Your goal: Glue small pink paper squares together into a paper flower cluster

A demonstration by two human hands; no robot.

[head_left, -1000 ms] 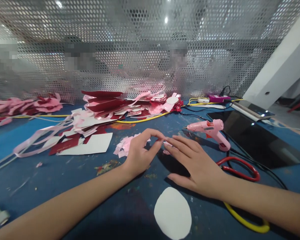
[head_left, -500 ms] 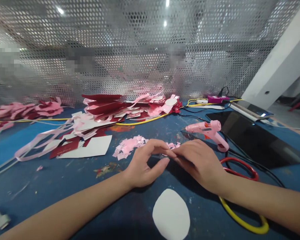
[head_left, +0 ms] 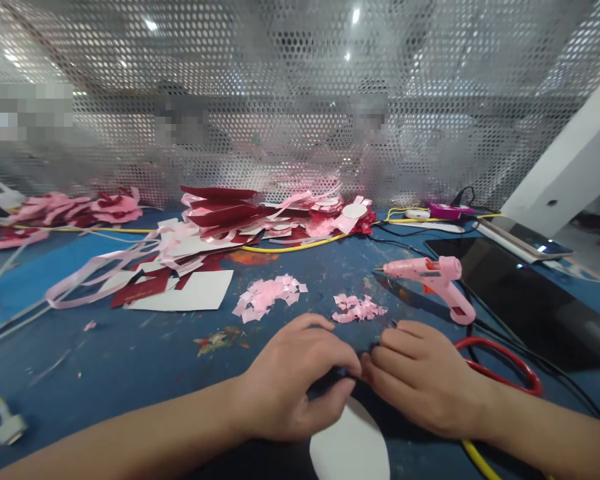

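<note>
My left hand (head_left: 300,380) is curled above the near tabletop, thumb and forefinger tips close together. Against its fingertips rests my right hand (head_left: 423,377), with its fingers folded in. Whatever may be between the fingers is hidden. Below my left thumb lies a white rounded paper piece (head_left: 350,447), partly covered by that hand. Just beyond the hands sit a small heap of pink paper bits (head_left: 359,309) and, farther left, a larger heap of pink paper pieces (head_left: 267,297). A pink glue gun (head_left: 430,270) stands behind my right hand, its nozzle pointing left.
Dark red and white card sheets (head_left: 220,210) with pink ribbons (head_left: 87,283) are piled at the back left. Red-handled and yellow-handled scissors (head_left: 525,383) lie partly under my right forearm. A black glossy panel (head_left: 520,307) is on the right. A perforated metal screen (head_left: 290,120) closes the back.
Both hands have come nearer to me, away from the small pink heap, which now shows fully. My left hand now covers part of the white piece. The view has shifted slightly.
</note>
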